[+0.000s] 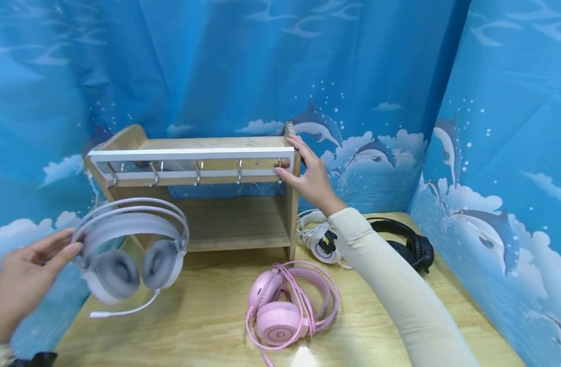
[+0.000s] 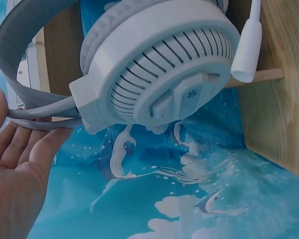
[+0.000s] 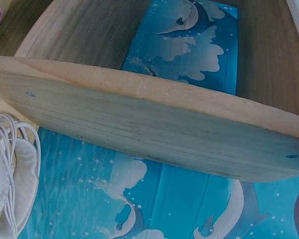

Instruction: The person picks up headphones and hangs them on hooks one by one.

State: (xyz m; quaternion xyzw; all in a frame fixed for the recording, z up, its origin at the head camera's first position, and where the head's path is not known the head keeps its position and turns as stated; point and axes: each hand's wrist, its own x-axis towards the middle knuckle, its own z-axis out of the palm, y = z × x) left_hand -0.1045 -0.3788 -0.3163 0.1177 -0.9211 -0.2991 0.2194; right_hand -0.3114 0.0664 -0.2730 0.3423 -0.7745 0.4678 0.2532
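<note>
Pink headset point(image 1: 280, 326): is being borne by the tabletop point(image 1: 207, 316) in front of the rack, its ear cups being crossed by its own looped cable.
White headset point(image 1: 318, 251): is being partly hidden by the right sleeve point(image 1: 390, 275), just beside the rack's right side.
Black headset point(image 1: 423, 252): is being partly covered by the same sleeve, farther right on the tabletop.
Dolphin curtain point(image 1: 244, 61): is being seen behind everything.
Left hand point(image 1: 28, 280): is being held out from the left, the grey-white headset point(image 1: 133, 227) being gripped by its headband between thumb and fingers.
Grey-white headset: is being held above the tabletop, before the rack's left part, its ear cups and boom microphone point(image 1: 101, 314) being kept lowermost.
Right hand point(image 1: 312, 178): is being stretched forward, the rack's upper right end being held, thumb in front.
Rack point(image 1: 236, 224): is being fronted by a white rail point(image 1: 190, 153) with metal hooks point(image 1: 198, 173); a lower board is being shown beneath.
</note>
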